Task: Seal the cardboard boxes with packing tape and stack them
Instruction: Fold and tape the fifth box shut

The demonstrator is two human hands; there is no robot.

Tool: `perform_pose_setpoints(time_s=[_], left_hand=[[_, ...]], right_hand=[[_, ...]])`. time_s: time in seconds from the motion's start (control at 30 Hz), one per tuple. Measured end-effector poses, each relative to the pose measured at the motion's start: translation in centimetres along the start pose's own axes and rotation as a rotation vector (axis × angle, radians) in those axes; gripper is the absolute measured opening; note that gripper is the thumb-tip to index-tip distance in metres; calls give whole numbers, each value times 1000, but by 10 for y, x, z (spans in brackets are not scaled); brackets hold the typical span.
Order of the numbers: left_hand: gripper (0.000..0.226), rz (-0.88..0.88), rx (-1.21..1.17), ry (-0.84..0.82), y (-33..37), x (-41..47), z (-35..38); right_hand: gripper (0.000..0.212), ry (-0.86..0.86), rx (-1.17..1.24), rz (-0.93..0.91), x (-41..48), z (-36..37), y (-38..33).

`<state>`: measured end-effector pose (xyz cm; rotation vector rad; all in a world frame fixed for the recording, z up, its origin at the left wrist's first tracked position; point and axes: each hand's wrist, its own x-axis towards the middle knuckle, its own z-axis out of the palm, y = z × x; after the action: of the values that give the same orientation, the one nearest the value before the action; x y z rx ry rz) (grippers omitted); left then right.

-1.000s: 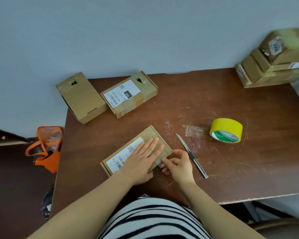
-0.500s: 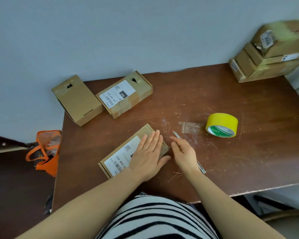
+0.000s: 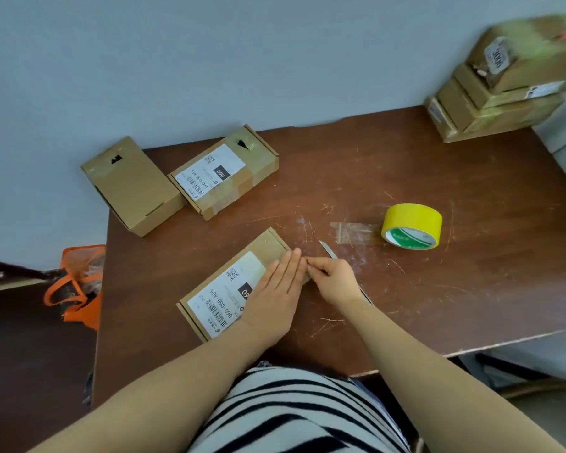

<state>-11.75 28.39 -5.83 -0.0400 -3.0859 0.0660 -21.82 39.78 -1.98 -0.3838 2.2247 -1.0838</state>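
Note:
A flat cardboard box (image 3: 267, 246) with a white shipping label lies near the table's front edge. My left hand (image 3: 275, 289) rests flat on its right half, fingers straight. My right hand (image 3: 334, 279) has its fingers curled, and its fingertips pinch at the box's right edge next to my left fingertips. A yellow roll of packing tape (image 3: 412, 223) stands to the right, apart from both hands. A clear tape strip (image 3: 353, 232) is stuck to the table beside the roll. A stack of three sealed boxes (image 3: 504, 96) sits at the far right corner.
A utility knife (image 3: 326, 249) lies on the brown table (image 3: 455, 289), partly under my right hand. Two more boxes stand at the back left: a plain one (image 3: 134, 188) overhanging the edge and a labelled one (image 3: 224, 171). An orange bag (image 3: 79, 286) sits on the floor at left.
My right hand left the box's near corner, lifted open over the knife, and now pinches at the box's right edge farther up. My left hand stayed flat on the box.

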Motion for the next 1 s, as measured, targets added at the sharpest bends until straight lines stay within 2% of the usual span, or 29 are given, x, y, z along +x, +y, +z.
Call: perform_pose_setpoints(time_s=[0.07, 0.2, 0.33, 0.47, 0.57, 0.67, 0.77, 1.0], left_hand=[[58, -8, -5, -30, 1, 2, -4], [69, -160, 0, -84, -6, 11, -3], [69, -153, -59, -110, -7, 9, 0], [85, -198, -17, -95, -27, -3, -1], [79, -188, -8, -97, -22, -6, 0], [64, -64, 5, -74, -12, -6, 1], [60, -14, 61, -27, -11, -7, 6], [66, -154, 18, -68, -13, -12, 5]], right_hand=[[29, -2, 23, -6, 0, -2, 1], [29, -6, 62, 3, 2, 1, 2], [28, 6, 49, -3, 1, 3, 5], [28, -5, 59, 1, 3, 3, 3], [28, 10, 42, -5, 0, 7, 5], [27, 34, 13, -56, -1, 7, 2], [27, 28, -21, -65, -3, 8, 2], [29, -2, -9, -12, -3, 7, 0]])
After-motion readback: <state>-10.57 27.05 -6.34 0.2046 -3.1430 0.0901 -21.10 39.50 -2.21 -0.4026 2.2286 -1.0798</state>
